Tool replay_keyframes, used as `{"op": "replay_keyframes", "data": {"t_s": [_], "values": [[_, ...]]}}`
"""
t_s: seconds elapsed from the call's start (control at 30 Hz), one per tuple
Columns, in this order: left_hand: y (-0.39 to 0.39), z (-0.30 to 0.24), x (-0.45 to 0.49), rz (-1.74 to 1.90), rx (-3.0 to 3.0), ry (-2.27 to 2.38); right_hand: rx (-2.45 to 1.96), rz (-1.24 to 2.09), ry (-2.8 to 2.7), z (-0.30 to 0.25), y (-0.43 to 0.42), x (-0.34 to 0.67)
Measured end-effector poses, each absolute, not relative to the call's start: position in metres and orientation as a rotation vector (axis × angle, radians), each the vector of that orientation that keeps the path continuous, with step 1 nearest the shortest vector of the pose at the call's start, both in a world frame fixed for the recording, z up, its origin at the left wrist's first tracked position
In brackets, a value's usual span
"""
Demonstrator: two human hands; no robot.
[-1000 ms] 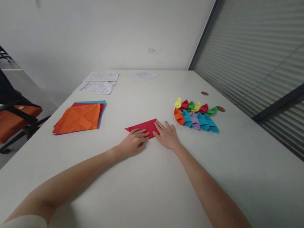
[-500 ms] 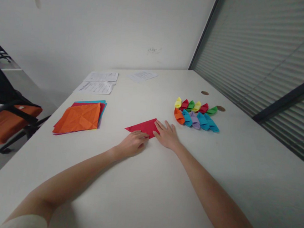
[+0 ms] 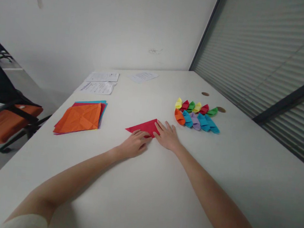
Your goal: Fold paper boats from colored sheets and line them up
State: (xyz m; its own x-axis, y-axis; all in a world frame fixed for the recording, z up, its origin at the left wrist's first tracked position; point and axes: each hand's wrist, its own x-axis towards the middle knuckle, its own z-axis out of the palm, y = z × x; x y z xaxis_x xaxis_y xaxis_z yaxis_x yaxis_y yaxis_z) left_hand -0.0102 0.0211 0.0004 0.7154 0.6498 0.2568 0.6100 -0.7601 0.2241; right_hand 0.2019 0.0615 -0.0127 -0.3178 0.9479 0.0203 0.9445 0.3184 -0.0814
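A sheet of red origami paper, folded into a triangle, lies flat on the white table. My left hand is at its near edge, fingers curled and close together over that edge; the thumb is partly hidden. On the triangle's right end rests my right hand, palm down with fingers spread, some of them touching the paper. Right of my hands sit folded paper pieces in two rows, a back row of yellow, red and green and a front row of orange, blue and lilac.
A stack of coloured paper squares, orange on top, lies to the left. Printed sheets are near the wall. Two round holes mark the table's right side, beside blinds. An orange and black chair stands beyond the left edge.
My left hand has slid slightly to the right along the near edge of the red paper. My right hand stays on the paper's right end.
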Motion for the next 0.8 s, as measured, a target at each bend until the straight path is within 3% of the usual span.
{"op": "replay_keyframes", "data": {"t_s": [0.8], "values": [[0.0225, -0.0019, -0.0104, 0.376, 2.762, 1.02, -1.777, 0.064, -2.492, -0.0118, 0.0622, 0.2028]]}}
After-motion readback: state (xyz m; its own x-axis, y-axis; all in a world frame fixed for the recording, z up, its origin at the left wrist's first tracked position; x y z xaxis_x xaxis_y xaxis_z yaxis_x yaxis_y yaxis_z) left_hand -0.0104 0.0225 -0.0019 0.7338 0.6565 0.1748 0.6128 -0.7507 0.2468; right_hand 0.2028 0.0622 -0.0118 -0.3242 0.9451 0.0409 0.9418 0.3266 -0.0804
